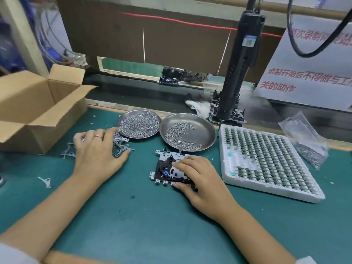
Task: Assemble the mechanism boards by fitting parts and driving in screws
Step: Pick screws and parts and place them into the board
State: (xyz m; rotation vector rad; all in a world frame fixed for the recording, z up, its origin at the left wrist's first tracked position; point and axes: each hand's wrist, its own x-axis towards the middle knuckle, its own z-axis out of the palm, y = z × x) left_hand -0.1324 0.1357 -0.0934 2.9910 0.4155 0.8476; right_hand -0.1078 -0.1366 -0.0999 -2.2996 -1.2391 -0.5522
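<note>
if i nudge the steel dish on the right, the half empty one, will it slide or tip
The right dish would probably slide easily: it looks like smooth, shallow metal on the mat. Tipping seems unlikely, being wide and low. Its loose screws would likely shift and scatter across the bare part.

Bare counter [133,216] lies open in front. Cardboard box [36,111] walls the left, foam tray [266,161] the right. Screw dishes [187,131] and hanging screwdriver [236,73] crowd behind.
</note>
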